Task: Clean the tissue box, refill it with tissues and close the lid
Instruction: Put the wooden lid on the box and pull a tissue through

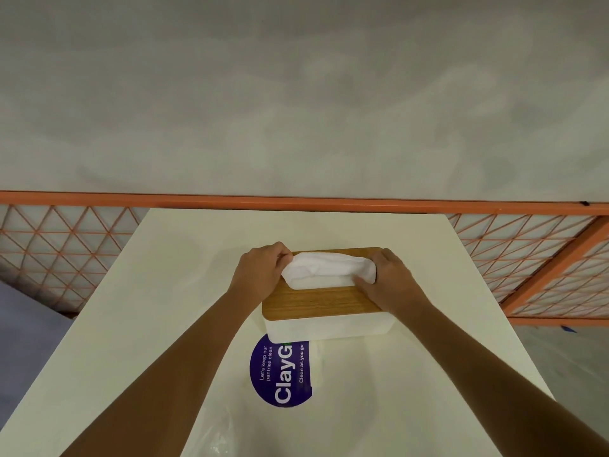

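Note:
A white tissue box (pixel 329 328) stands in the middle of the white table (pixel 131 308). Its wooden lid (pixel 316 300) lies flat on top. A white tissue (pixel 326 268) sticks up through the slot in the lid. My left hand (pixel 260 272) pinches the tissue's left end, with its fingers curled. My right hand (pixel 389 280) pinches the tissue's right end, and its heel lies on the lid's right part. Both forearms reach in from the bottom of the view.
A clear plastic wrapper with a round purple "ClayGo" label (pixel 281 374) lies on the table just in front of the box. Behind the table runs an orange rail (pixel 296 202) with orange mesh panels (pixel 66 252) on both sides. Grey floor lies beyond.

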